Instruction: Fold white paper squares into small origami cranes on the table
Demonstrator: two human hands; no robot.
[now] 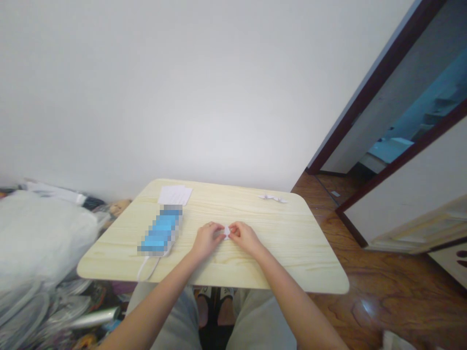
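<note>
Between my two hands, just above or on the table, is a small folded piece of white paper (226, 232). My left hand (208, 238) pinches its left side with thumb and forefinger. From the right, my right hand (243, 236) pinches the other side the same way. The fingertips cover parts of the paper, so its full shape is hard to make out. Two small folded white paper pieces (273, 198) with pointed ends lie near the table's far right edge. A few flat white paper sheets (175, 195) rest at the far left.
A phone-like device (160, 231) with a blurred blue screen and a white cable (143, 267) lies on the left of the pale wooden table (299, 248). The table's far side is by a white wall (219, 97). Bagged items (40, 243) are piled at the left; a doorway stands right.
</note>
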